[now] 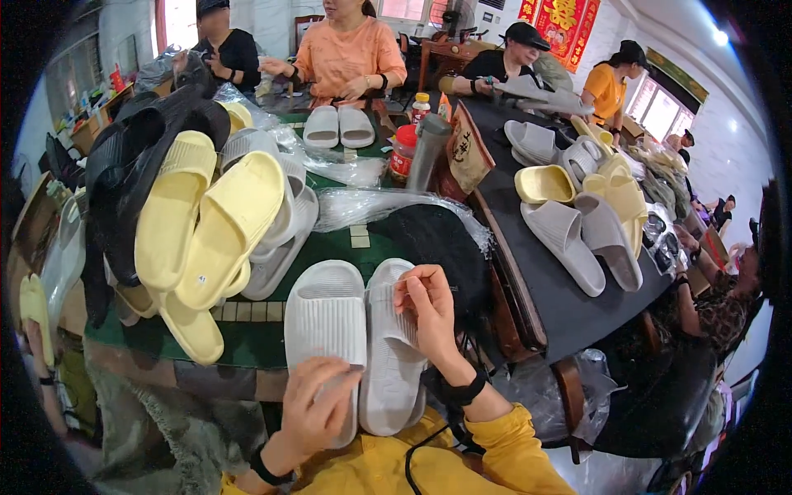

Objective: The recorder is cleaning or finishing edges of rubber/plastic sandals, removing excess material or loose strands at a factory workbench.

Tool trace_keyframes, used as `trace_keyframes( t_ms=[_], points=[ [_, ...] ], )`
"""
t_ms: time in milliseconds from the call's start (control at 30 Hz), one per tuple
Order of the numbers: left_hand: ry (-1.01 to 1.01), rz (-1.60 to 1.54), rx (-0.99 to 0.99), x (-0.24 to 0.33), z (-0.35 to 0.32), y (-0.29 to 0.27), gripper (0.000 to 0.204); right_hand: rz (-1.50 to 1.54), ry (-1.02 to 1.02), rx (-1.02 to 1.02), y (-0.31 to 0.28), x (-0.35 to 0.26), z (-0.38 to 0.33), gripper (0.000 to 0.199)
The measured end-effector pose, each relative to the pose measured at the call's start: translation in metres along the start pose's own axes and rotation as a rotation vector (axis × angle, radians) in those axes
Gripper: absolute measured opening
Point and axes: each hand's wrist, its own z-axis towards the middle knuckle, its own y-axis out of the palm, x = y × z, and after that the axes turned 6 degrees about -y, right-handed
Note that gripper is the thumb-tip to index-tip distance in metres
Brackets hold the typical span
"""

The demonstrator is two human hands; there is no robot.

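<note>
Directly below the head camera, a pair of white slippers (359, 342) lies side by side on the green bench (247, 342), long axes running away from the person, heels toward the body. Left hand (312, 408) rests on the heel of the left slipper (323, 318), fingers loosely spread over it, not closed around it. Right hand (429, 309) sits on the outer edge of the right slipper (388, 363), thumb and forefinger pinched narrow (whether they pinch something small or the slipper edge, cannot tell). Both hands are touching; the right is farther up the sole. A stack of yellow slippers (206, 227) is just left; crinkled clear plastic bags (371, 206) beyond. The room is crowded, with co-workers seated around adjoining benches.
</note>
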Motion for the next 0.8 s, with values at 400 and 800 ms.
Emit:
trace_keyframes(
  t_ms=[400,800],
  points=[
    [-0.068,0.050,-0.409,0.015,-0.030,0.040,0.054,-0.113,-0.150,0.125,-0.018,-0.035,-0.025,0.006],
    [0.103,0.218,-0.312,0.018,-0.031,0.068,0.048,-0.216,-0.346,-0.018,0.000,-0.093,-0.074,0.009]
  ],
)
